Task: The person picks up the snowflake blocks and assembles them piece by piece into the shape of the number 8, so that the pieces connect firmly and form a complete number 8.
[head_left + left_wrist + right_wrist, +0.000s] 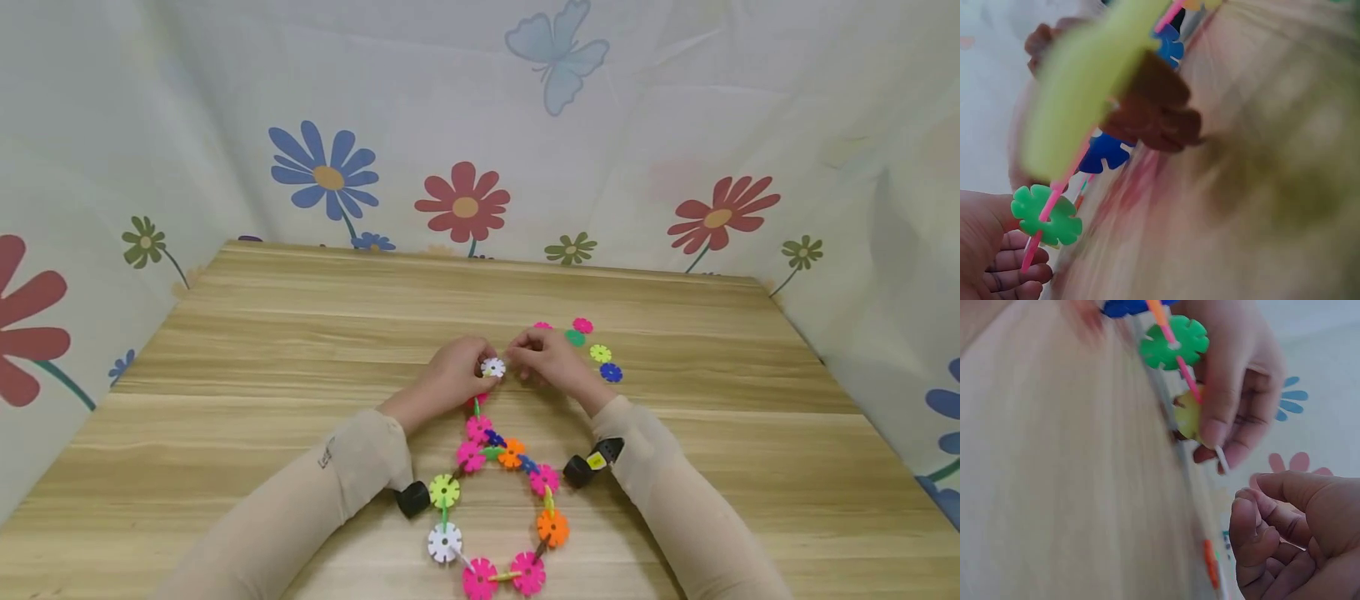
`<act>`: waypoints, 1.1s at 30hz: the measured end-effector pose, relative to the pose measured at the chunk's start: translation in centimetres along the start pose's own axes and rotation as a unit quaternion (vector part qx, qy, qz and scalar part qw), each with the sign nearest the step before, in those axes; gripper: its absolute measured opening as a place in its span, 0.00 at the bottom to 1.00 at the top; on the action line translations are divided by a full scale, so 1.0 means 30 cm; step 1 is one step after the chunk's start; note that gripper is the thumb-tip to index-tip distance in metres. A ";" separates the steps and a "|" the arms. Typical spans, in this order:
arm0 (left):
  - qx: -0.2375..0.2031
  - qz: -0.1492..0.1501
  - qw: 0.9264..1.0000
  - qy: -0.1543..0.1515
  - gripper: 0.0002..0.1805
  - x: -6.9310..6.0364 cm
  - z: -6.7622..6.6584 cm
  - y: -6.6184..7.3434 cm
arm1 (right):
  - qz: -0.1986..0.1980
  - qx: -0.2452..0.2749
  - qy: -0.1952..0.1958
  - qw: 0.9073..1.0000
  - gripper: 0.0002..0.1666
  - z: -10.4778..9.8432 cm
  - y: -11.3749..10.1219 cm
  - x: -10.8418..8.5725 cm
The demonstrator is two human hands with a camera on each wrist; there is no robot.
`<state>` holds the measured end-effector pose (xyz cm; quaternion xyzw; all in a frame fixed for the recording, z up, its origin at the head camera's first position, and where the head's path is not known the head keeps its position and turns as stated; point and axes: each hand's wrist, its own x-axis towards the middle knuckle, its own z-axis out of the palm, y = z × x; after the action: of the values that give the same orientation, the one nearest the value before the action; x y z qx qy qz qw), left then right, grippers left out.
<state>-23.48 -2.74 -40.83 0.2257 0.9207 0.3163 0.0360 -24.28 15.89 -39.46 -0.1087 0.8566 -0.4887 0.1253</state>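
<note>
Several bright interlocking plastic discs with notched edges are joined into a ring (553, 528), with a tail running up to my left hand (459, 371). That hand pinches the tail's end, where a white disc (492, 367) faces up in the head view. In the right wrist view its thumb presses a yellow disc (1188, 419), below a green disc (1175, 345). My right hand (553, 364) is just right of the white disc, apart from it. Its fingers (1254, 531) curl loosely, with nothing visible between them. Blurred discs partly cover the left wrist view.
Beyond my right hand lie loose discs: pink (582, 326), green (575, 337), yellow (601, 353) and blue (611, 372), with another pink one (543, 327) partly hidden. The ring lies on the wooden table (300, 333) between my forearms. A flowered cloth (405, 100) hangs behind.
</note>
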 end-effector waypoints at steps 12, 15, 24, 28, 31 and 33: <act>0.003 -0.003 1.000 0.022 0.18 -0.036 0.011 0.004 | -0.011 -0.166 0.082 0.983 0.12 -0.067 0.023 -0.017; 0.001 -0.006 1.000 0.027 0.18 -0.038 0.012 0.007 | 0.003 -0.203 0.086 0.975 0.13 -0.072 0.033 -0.012; 0.000 -0.005 0.999 0.034 0.18 -0.036 0.016 -0.002 | 0.021 -0.230 0.090 0.969 0.16 -0.072 0.065 0.000; 0.001 -0.001 0.999 0.036 0.18 -0.036 0.015 -0.004 | 0.017 -0.220 0.090 0.971 0.17 -0.071 0.073 0.002; 0.002 0.000 0.999 0.035 0.18 -0.035 0.014 -0.006 | 0.015 -0.209 0.090 0.974 0.17 -0.072 0.073 0.001; 0.003 0.002 0.999 0.035 0.19 -0.034 0.014 -0.007 | 0.014 -0.201 0.090 0.975 0.17 -0.073 0.074 0.001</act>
<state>-22.56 -3.10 -41.35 0.2160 0.9219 0.3216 0.0022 -25.16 18.76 -40.31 -0.0756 0.9464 -0.3126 0.0299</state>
